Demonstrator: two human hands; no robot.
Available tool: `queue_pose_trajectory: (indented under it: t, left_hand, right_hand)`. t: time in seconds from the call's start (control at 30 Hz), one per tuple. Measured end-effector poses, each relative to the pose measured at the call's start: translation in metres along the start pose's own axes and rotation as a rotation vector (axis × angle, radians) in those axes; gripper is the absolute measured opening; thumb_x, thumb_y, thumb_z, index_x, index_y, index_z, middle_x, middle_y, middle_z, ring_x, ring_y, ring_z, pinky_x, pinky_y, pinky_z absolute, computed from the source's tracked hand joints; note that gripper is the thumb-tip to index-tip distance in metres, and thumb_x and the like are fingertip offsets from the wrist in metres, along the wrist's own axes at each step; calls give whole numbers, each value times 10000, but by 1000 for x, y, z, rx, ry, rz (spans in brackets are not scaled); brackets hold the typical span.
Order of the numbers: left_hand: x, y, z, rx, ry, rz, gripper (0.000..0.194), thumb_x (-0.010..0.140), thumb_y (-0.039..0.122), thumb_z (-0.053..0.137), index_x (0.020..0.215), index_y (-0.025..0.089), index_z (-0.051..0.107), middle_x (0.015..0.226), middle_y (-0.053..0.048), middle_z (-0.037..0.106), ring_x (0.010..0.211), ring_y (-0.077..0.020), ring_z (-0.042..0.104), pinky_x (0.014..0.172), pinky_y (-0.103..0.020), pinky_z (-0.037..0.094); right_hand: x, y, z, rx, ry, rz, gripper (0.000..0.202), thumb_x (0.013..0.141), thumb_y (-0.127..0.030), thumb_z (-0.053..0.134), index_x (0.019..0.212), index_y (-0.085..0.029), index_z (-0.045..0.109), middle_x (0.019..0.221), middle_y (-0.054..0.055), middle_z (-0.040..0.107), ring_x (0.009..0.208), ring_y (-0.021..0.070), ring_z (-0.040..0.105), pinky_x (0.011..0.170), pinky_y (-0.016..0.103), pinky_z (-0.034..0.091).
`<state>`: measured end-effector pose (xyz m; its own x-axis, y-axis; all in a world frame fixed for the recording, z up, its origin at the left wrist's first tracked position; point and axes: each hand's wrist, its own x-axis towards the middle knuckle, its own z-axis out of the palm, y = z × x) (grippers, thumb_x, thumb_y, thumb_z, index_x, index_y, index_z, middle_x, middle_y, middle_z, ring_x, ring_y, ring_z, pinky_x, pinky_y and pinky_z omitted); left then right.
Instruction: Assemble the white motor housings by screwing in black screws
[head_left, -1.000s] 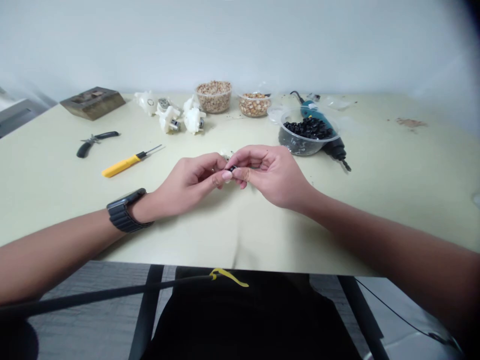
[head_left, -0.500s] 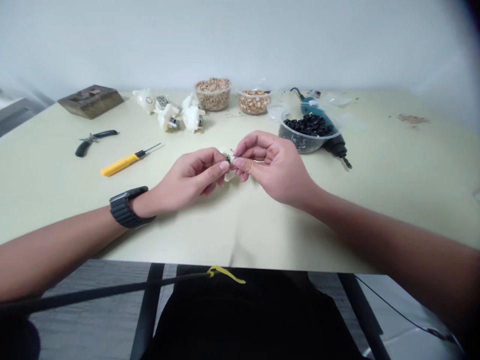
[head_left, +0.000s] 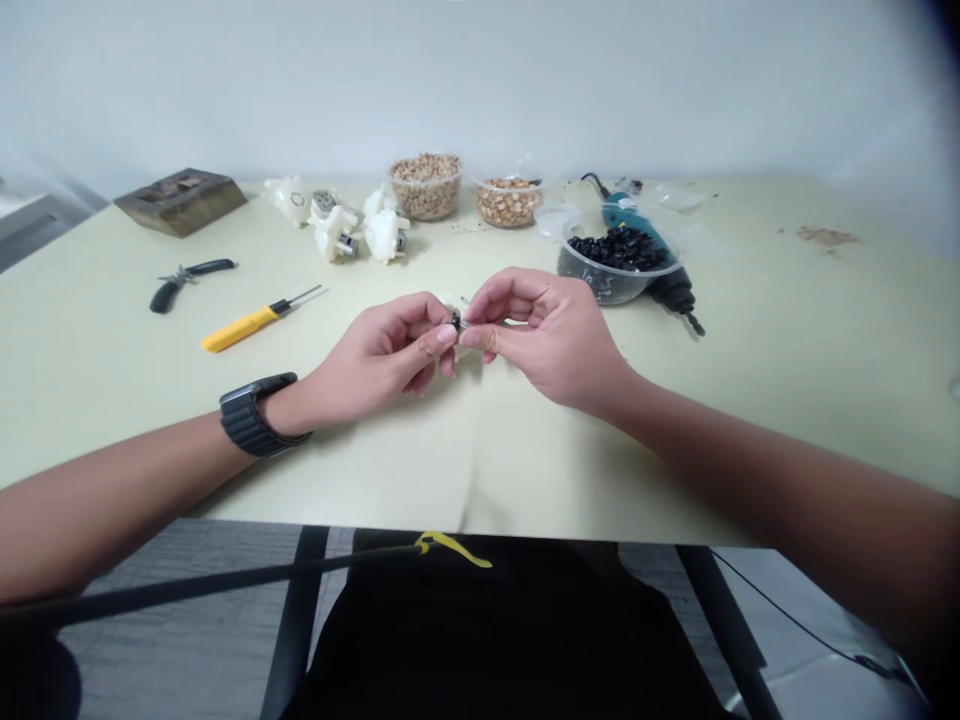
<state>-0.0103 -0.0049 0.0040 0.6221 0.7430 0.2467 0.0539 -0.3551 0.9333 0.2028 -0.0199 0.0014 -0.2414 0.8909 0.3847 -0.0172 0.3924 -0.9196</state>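
Near the middle of the table, my left hand (head_left: 394, 350) pinches a small black part (head_left: 454, 320) between thumb and index finger. My right hand (head_left: 555, 335) meets it from the right, its thumb and index fingertips closed on a thin metal pin-like piece (head_left: 464, 324) touching or nearly touching the black part. A white plastic piece (head_left: 451, 300) shows just behind the fingertips, mostly hidden; whether it is held or lies on the table cannot be made out. A yellow-handled screwdriver (head_left: 244, 328) lies left of my left hand.
Pliers (head_left: 187, 275) and a wooden block (head_left: 182, 203) are at left. White plastic plugs (head_left: 386, 235) stand behind. Tubs of beige pieces (head_left: 426, 190), orange-brown pieces (head_left: 508, 205) and black pieces (head_left: 619, 285) line the back, with a teal power tool (head_left: 679, 295) beside the last.
My right thumb and fingertips have shifted slightly down and left against the black part, which shows more now. The white piece behind is more covered. My left hand has barely moved.
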Motion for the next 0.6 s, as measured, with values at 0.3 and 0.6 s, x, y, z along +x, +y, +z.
queue_pose_trajectory:
  t: [0.3,0.6]
  left_hand:
    - [0,-1,0,3,-44,-18,271,980,398,733,948,168,593,759,-11,672,497,-67,539,434,-189,426]
    - [-1,-2,-1,11,-97,-13,248,1025,401,661,976,169,589,803,-18,658,514,-71,537,439,-203,430]
  right_hand:
    - [-1,-3,-1,-2,-27,-1,178,805,-232,870,788,-173,703,756,-15,693,651,100,624,630,261,543]
    - [0,-9,-1,39,-58,110,208,760,-269,902,769,-170,719,711,-15,693,638,105,625,640,270,557]
